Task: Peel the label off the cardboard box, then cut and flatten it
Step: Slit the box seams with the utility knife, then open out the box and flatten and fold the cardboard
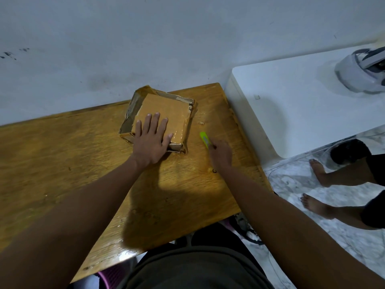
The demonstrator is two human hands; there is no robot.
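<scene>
Cardboard: the box point(160, 119) is brown, tape-shiny on top, already ragged and part-opened along its far and left edges; it lies on the table point(62, 163) near the far edge, close to the wall point(145, 38).
Handling: light, thin and bendable by the look of it (it should slide on the varnished wood unless pinned); the taped face looks slick.
Left hand point(151, 140): spread flat, palm down on the near half of the box top, fingers splayed wide, pressing rather than gripping.
Right hand point(220, 153): closed around the near end of a green cutter point(205, 139), just right of the box; whether a blade is out I cannot tell.
Where to hold: keep the palm on top, and cut at the seams beyond the fingertips or on the right side.
Label: only a white scrap with print shows at the far right corner.
Room: bare wood left of the pressing hand; right of the cutter the table ends soon, beside a white cabinet point(291, 105).
</scene>
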